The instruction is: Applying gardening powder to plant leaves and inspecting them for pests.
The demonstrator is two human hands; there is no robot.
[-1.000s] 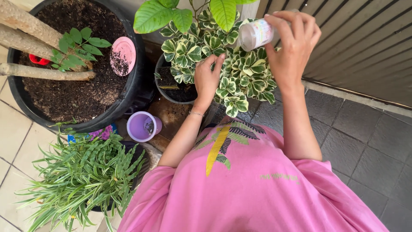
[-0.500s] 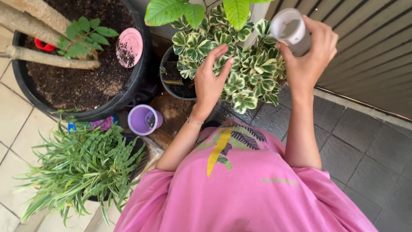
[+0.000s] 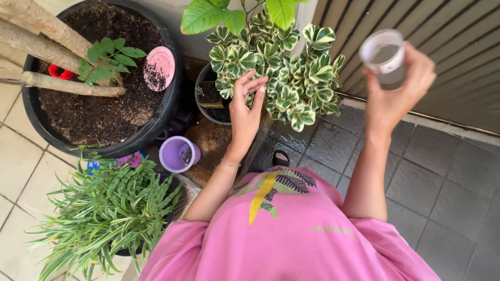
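Near the top centre of the frame, the left hand (image 3: pixel 245 112) reaches into the variegated green-and-cream plant (image 3: pixel 281 67), its grip apart, fingers spread and touching the leaves above the rim of the small dark pot (image 3: pixel 208 101) that holds the plant. At the upper right, the right hand (image 3: pixel 398 93) is raised clear of the foliage, its grip clamped around a small clear plastic cup (image 3: pixel 384 56) held with the open mouth facing the camera; whether anything is inside it cannot be told. The cup is to the right of the plant and apart from it, in front of a ribbed brown wall (image 3: pixel 458 47). At the upper left stands a large black pot (image 3: pixel 174 99) filled with dark soil, with pale trunks leaning out of it and a round pink lid (image 3: pixel 159 67) lying on the soil by the rim. Just below that pot, a purple cup (image 3: pixel 177 154) with a little soil inside sits on the wet floor. At the lower left is a bushy plant with narrow striped leaves (image 3: pixel 109 208). The bottom of the frame is filled by the person's pink shirt (image 3: pixel 291 234), and grey paving tiles (image 3: pixel 448 182) lie to the right.
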